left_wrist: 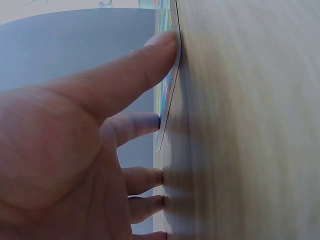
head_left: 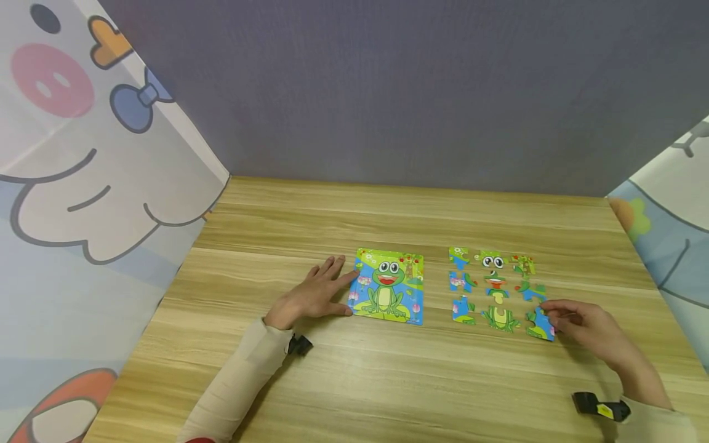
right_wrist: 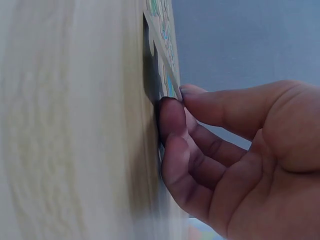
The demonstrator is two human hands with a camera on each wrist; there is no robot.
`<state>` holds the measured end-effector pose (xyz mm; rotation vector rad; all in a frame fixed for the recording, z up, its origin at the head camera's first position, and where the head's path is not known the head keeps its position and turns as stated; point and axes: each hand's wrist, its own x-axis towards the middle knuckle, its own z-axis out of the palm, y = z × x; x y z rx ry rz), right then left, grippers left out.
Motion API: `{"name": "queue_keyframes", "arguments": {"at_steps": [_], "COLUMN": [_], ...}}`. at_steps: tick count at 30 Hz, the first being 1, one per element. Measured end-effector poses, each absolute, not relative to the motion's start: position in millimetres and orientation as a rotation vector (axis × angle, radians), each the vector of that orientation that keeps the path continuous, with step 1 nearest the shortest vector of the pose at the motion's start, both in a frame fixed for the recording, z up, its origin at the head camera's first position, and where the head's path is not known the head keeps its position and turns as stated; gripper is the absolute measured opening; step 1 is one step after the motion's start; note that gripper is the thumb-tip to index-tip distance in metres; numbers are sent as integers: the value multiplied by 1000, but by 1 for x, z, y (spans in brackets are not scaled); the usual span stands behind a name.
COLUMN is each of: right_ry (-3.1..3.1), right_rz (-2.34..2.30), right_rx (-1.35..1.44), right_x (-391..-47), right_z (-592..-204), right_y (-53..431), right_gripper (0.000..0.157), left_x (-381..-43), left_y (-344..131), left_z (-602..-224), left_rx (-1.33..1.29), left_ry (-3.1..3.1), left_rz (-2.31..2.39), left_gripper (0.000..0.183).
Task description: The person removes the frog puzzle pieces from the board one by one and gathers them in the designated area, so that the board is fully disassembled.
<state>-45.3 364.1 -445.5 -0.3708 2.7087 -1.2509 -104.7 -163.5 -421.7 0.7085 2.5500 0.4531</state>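
My left hand lies spread at the left side of a square frog picture board. In the left wrist view its thumb and index fingertip touch the board's edge, while the other fingertips rest on the wood. My right hand pinches the lower right corner puzzle piece between thumb and finger. Seen from the right wrist, that piece is tilted, its pinched edge raised off the table. Beside it lie the bottom middle frog-body piece and the middle right piece.
Several more frog puzzle pieces lie in spaced rows right of the board. The wooden table ends at a grey back panel. Cartoon-printed walls flank it left and right.
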Motion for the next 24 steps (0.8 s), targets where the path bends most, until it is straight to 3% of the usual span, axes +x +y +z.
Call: {"name": "queue_keyframes", "arguments": {"at_steps": [16,24], "right_ry": [2894,2967], "right_rz": [-952,-954], "right_rx": [-272,-269], "right_x": [-48,-54], "right_z": [-434,-431], "right_y": [358,355], "right_gripper": [19,25], "left_x": [-104,-109], "left_y": [-165,-176], "left_z": [-422,-412], "left_rx": [704,670], "left_ry": [2546,2581], "left_rz": [499,591], "left_gripper": [89,85]}}
